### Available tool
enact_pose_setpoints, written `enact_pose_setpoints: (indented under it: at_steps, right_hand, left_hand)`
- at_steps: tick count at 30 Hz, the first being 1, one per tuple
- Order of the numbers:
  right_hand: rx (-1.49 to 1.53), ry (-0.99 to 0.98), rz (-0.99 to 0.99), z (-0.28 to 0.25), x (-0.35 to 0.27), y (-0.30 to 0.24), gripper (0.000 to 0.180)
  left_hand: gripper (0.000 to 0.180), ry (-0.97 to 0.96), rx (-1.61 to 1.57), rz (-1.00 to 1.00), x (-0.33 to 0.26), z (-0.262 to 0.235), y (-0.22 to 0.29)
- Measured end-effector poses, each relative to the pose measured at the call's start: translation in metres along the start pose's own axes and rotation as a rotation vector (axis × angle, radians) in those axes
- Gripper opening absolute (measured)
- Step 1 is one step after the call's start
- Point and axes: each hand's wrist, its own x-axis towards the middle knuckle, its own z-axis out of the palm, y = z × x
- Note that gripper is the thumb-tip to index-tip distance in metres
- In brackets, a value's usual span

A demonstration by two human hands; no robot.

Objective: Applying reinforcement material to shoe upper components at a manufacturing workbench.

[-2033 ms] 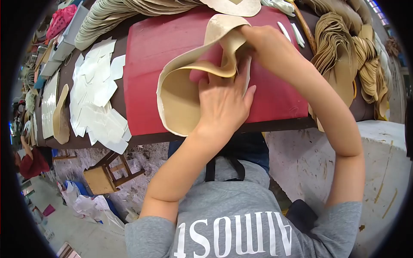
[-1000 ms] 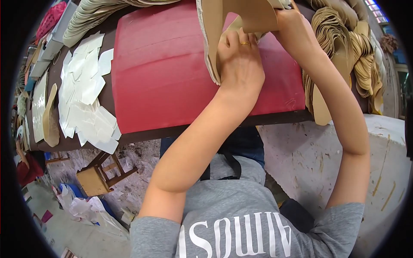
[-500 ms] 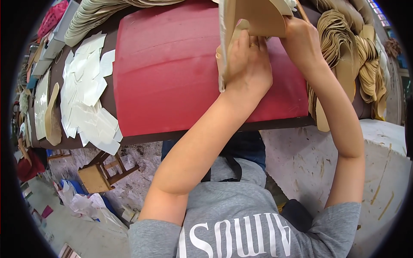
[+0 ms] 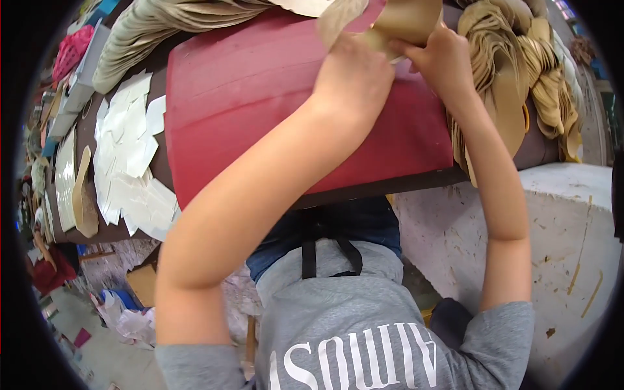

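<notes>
At the far edge of a red mat, both hands are on a curved tan insole piece raised off the mat. My left hand is closed at its left end, where a blurred pale beige flap stands up; its fingertips are hidden behind the hand. On the other side, my right hand pinches the piece's near right edge, thumb pointing left. The upper part of the piece runs out of the picture.
Overlapping white sheets lie left of the mat, beside a single tan insole. A fanned pale stack curves along the far left. Bundled tan insoles crowd the right side. A white block stands near right.
My left hand has moved up and left, its fingers now closed out of sight. The tan piece has turned and bent, and the pale flap has swung left. My right hand stays near its place.
</notes>
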Motion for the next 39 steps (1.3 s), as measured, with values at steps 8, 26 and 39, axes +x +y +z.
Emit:
enact_pose_setpoints:
  at_steps: [8, 26, 39]
  right_hand:
    - [0.156, 0.123, 0.068, 0.017, -0.013, 0.021, 0.035]
    - [0.361, 0.387, -0.188, 0.021, -0.008, 0.050, 0.020]
    - [0.382, 0.213, 0.024, 0.014, -0.048, -0.015, 0.024]
  left_hand:
    - [0.005, 0.031, 0.203, 0.013, 0.016, 0.013, 0.047]
    - [0.031, 0.078, 0.418, 0.129, 0.031, 0.028, 0.048]
    - [0.028, 0.049, 0.345, 0.321, -0.029, -0.005, 0.001]
